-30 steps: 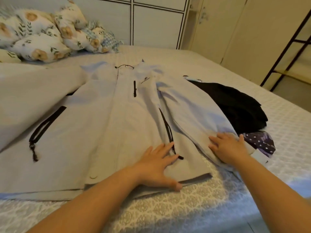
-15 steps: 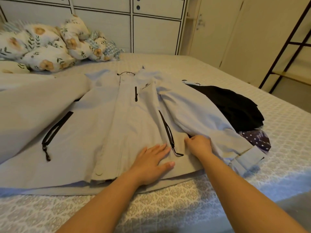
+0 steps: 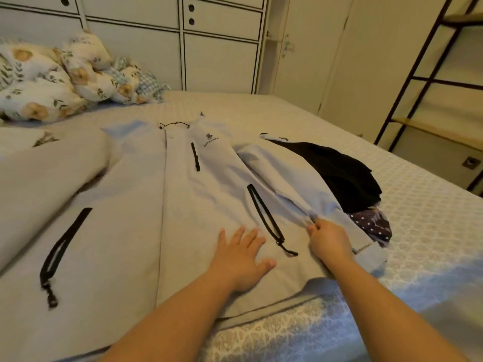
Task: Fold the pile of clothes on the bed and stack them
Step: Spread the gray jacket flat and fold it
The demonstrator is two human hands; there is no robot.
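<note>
A light grey jacket with black zips lies spread face up across the bed. My left hand rests flat on its lower front, fingers spread, just left of the right pocket zip. My right hand pinches a fold of the jacket's right sleeve where it meets the body. A black garment lies beyond that sleeve, and a dark purple dotted cloth peeks out beside it.
Floral pillows and a bundled quilt are heaped at the bed's head on the left. White cupboards stand behind the bed. A dark metal shelf frame stands at the right, past the mattress edge.
My right hand left the sleeve cuff, slid left to the jacket's side seam and now pinches the sleeve fabric there. My left hand stayed pressed on the jacket front.
</note>
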